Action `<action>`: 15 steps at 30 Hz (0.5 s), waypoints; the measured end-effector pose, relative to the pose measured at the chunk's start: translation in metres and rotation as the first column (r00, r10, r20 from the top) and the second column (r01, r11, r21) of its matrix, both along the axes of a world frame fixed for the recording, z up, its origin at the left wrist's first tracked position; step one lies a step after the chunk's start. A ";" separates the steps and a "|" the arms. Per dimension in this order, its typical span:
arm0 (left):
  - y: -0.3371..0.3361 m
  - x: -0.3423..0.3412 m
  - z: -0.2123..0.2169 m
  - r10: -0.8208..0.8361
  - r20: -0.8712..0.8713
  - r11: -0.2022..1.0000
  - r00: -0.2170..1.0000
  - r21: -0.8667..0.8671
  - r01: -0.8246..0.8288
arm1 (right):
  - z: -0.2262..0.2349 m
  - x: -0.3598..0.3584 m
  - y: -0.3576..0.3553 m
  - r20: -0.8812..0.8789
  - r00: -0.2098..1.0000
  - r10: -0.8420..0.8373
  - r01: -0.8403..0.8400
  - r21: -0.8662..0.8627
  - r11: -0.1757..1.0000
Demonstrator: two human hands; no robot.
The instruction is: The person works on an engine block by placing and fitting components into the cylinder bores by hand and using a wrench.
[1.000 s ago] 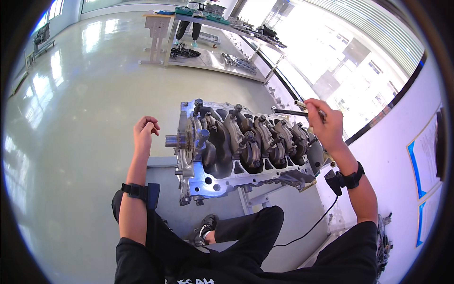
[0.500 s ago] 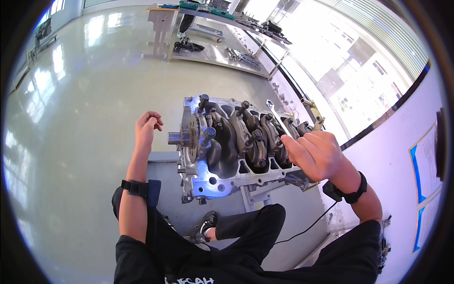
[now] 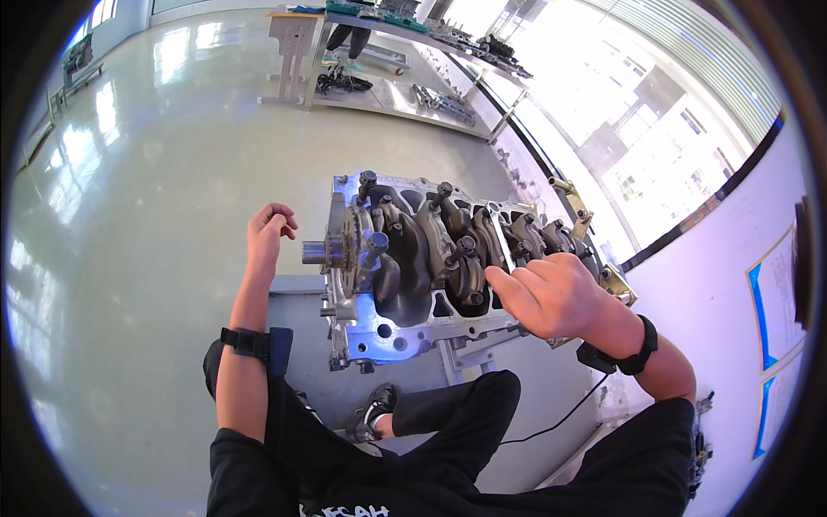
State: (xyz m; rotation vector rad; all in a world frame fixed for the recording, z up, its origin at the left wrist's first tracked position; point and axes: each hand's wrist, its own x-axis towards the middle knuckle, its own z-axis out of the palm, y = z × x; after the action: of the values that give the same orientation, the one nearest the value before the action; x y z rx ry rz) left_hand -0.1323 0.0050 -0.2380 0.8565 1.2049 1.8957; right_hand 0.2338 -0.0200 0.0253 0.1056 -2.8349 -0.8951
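An engine block (image 3: 381, 333) lies in front of me with its crankshaft (image 3: 412, 258) exposed. Several dark bolts (image 3: 376, 245) stand up from the bearing caps. My right hand (image 3: 560, 297) is closed round the near end of a shiny wrench (image 3: 501, 234), palm down over the block's right part. The wrench's far end lies down among the bearing caps; whether it sits on a bolt head I cannot tell. Left of the crankshaft's end, my left hand (image 3: 270, 234) hovers with loosely bent fingers, holding nothing and touching nothing.
A metal stand (image 3: 461, 358) carries the block, with brass-coloured fittings (image 3: 573, 202) at its right. Farther back is a workbench (image 3: 396, 112) bearing engine parts; a person's legs (image 3: 349, 41) show behind it. A window and white wall run along the right. A black cable (image 3: 560, 422) hangs from my right wristband.
My right hand has moved left and slightly down, and the wrench's far end has dropped lower among the caps. The block has shifted slightly. At the far bench, more of the person's legs shows.
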 end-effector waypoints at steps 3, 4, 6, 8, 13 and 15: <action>0.001 0.001 0.000 -0.005 -0.002 1.000 1.000 -0.009 0.005 | -0.003 -0.002 -0.003 0.064 0.998 -0.004 0.003 0.016 1.000; 0.002 0.003 0.000 -0.012 -0.003 1.000 1.000 -0.009 0.012 | -0.005 -0.003 -0.005 0.067 0.998 -0.009 0.008 0.016 1.000; 0.004 0.003 0.000 -0.016 -0.001 1.000 1.000 -0.005 0.016 | -0.009 -0.004 -0.005 0.095 0.995 0.032 -0.038 0.063 0.997; 0.004 0.003 0.001 -0.017 -0.002 1.000 1.000 -0.001 0.017 | -0.011 -0.003 -0.004 0.076 0.997 0.031 -0.034 0.042 0.999; 0.005 0.003 0.000 -0.018 -0.003 1.000 1.000 -0.011 0.018 | 0.001 0.004 0.005 0.022 1.000 -0.015 0.018 -0.122 0.992; 0.005 0.000 0.000 -0.012 -0.002 1.000 1.000 -0.012 0.011 | 0.005 0.005 0.008 0.019 1.000 -0.006 0.009 -0.155 0.988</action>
State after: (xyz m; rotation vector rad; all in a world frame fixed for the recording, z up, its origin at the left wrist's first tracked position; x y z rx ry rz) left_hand -0.1319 0.0100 -0.2384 0.8572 1.2083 1.8775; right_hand 0.2385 -0.0116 0.0299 0.0838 -2.9116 -0.6751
